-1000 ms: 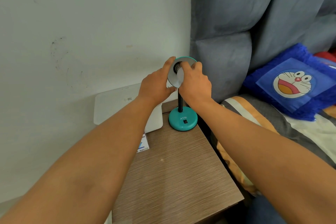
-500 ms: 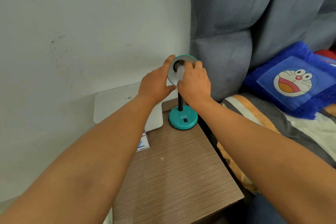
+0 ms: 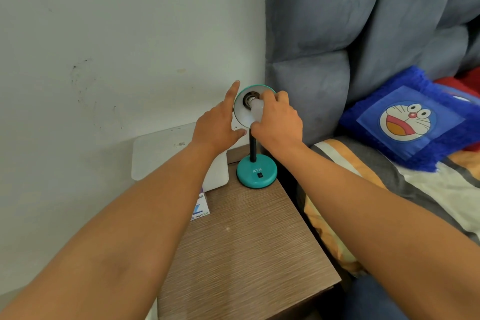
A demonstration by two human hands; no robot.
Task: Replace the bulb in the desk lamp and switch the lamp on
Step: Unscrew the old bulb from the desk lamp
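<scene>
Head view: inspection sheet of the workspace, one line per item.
Surface: wooden bedside table, woodgrain top, front part bare.
Job's things: teal desk lamp at the back right corner, shade tilted toward the camera; white bulb at the socket, its metal base showing, unlit; black switch on the base.
Clutter: white flat device leaning on the wall; printed card at the table's left edge.
Grippers: left hand braces the shade rim, fingers spread; right hand has its grip on the bulb.
Cables: nothing seen.
Surroundings: pale wall; grey padded headboard; blue cartoon pillow; striped bedding.
</scene>
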